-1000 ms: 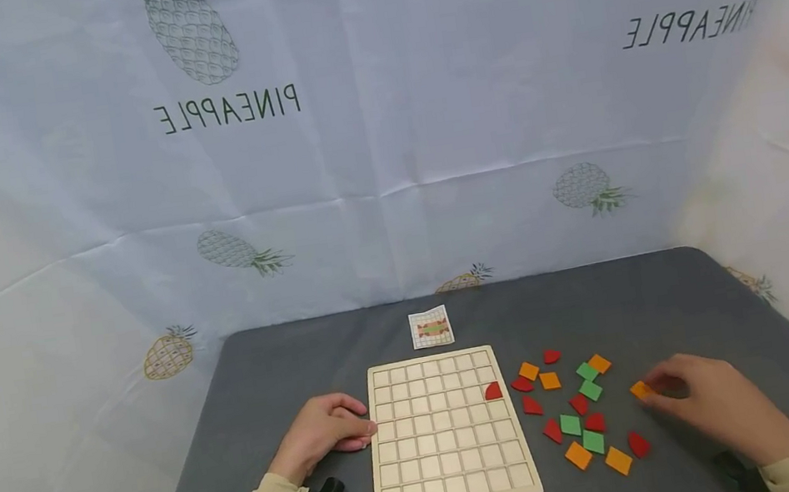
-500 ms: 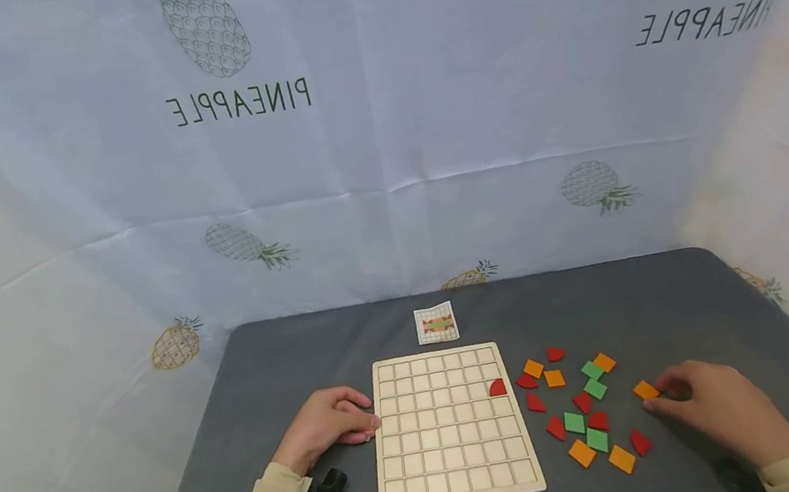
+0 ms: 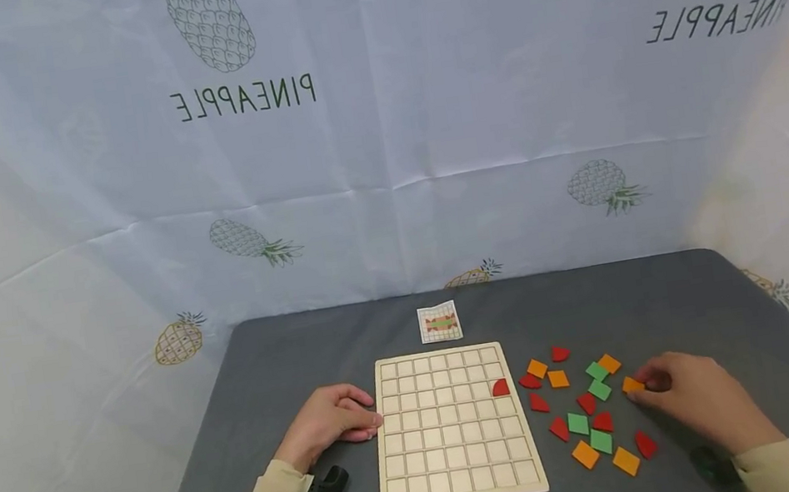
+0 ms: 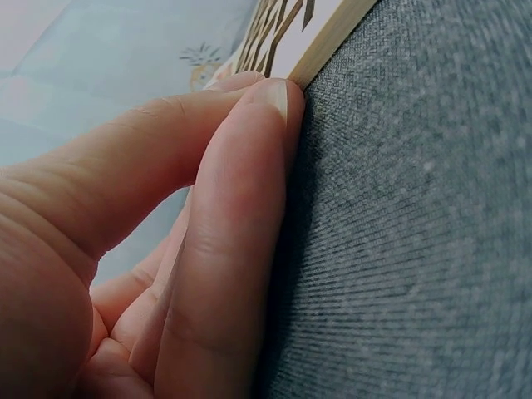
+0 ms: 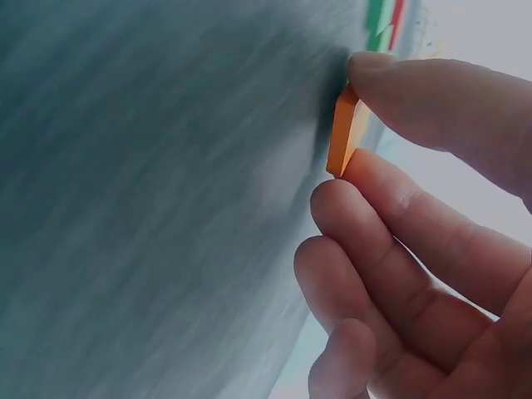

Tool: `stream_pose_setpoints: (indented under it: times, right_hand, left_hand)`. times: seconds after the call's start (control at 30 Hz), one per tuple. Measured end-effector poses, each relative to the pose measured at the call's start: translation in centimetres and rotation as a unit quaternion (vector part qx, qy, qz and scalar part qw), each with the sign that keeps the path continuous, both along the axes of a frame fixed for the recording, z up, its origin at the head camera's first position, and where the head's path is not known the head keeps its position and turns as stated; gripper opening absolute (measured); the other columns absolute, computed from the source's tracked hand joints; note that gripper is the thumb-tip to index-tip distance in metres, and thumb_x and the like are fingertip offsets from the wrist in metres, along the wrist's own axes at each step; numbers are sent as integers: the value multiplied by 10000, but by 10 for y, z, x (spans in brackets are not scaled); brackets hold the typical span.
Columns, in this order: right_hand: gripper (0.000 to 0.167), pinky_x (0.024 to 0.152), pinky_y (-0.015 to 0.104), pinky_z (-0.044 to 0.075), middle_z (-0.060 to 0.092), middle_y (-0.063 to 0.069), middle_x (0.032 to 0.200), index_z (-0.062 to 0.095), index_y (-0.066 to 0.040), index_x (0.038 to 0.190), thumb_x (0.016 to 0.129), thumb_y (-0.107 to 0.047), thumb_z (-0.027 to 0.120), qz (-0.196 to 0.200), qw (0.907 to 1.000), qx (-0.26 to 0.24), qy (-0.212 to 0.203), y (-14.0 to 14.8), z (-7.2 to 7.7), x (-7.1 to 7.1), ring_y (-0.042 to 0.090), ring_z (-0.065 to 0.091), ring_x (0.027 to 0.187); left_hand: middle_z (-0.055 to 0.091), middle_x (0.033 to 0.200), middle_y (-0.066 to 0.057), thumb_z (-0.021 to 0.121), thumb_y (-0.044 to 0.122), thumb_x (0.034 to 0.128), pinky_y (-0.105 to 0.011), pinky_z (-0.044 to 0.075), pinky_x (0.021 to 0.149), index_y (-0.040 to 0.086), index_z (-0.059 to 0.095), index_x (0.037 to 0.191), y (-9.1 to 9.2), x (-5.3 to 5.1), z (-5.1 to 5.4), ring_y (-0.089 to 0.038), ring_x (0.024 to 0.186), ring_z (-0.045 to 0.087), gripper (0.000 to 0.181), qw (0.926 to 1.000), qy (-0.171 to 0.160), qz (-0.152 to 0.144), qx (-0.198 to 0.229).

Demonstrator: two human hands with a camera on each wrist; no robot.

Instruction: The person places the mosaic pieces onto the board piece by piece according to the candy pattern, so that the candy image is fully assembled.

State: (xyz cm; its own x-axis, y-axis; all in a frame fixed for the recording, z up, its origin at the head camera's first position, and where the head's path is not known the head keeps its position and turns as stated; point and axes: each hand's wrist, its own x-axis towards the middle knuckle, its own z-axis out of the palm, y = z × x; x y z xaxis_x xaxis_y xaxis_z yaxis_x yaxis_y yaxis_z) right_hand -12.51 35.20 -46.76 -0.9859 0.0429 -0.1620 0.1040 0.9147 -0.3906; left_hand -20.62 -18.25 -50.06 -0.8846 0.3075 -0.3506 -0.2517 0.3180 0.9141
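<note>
Between thumb and fingertips my right hand (image 3: pixel 707 399) pinches an orange square tile (image 3: pixel 632 385), just right of the scattered tiles. In the right wrist view this orange tile (image 5: pixel 342 133) stands edge-on close to the grey cloth. My left hand (image 3: pixel 329 425) rests on the table with relaxed fingers, thumb tip touching the left edge of the pale wooden grid board (image 3: pixel 456 457). The left wrist view shows thumb and index tips together against the board's side (image 4: pixel 332 37). A red quarter-round tile (image 3: pixel 500 387) lies in a cell of the board's rightmost column.
Loose red, green and orange tiles lie right of the board, among them a green square (image 3: pixel 578 423), a red quarter-round (image 3: pixel 645 444) and an orange square (image 3: pixel 626 461). Behind the board lies a small pattern card (image 3: pixel 440 323). A pineapple-print cloth (image 3: pixel 378 130) hangs behind the table.
My right hand has moved slightly left, bringing the orange tile closer to the loose tiles. The head view has shifted a little. My left hand stays at the board's edge.
</note>
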Motion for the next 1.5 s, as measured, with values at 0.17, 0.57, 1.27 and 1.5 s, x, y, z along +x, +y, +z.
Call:
stream_pose_setpoints:
  times: [0.17, 0.57, 1.27, 1.5]
  right_hand:
    - [369, 751, 469, 632, 776, -9, 1001, 810, -124, 1075, 873, -418, 905, 198, 9996, -96, 171, -19, 7, -11, 164, 706, 879]
    - [214, 742, 370, 606, 741, -65, 969, 820, -193, 1020, 888, -336, 908, 901, 9918, -436, 799, -104, 14, -35, 96, 651, 848]
    - [209, 663, 228, 529, 670, -128, 876, 797, -233, 931, 808, -216, 965, 1598, 9822, -288, 946, -152, -2, -26, 40, 582, 779]
    - [210, 671, 240, 517, 646, -138, 864, 801, -234, 947, 813, -201, 960, 1526, 9834, -340, 920, -155, -5, -29, 27, 554, 783]
  left_hand:
    - [815, 910, -96, 953, 159, 819, -318, 689, 746, -20, 701, 1173, 4, 1, 0, -186, 811, 812, 470, 10000, -21, 14, 21]
    - [822, 909, -95, 944, 144, 828, -322, 688, 728, -41, 697, 1178, 5, 0, 1, -178, 794, 808, 467, 9999, 95, 38, -52]
    - [823, 922, -111, 947, 145, 826, -314, 688, 732, -24, 701, 1162, 2, 1, 2, -183, 801, 813, 449, 10000, -59, 50, -14]
    - [818, 901, -102, 950, 144, 822, -311, 688, 729, -23, 702, 1156, 1, 0, 2, -174, 792, 810, 448, 9999, -48, 90, -15]
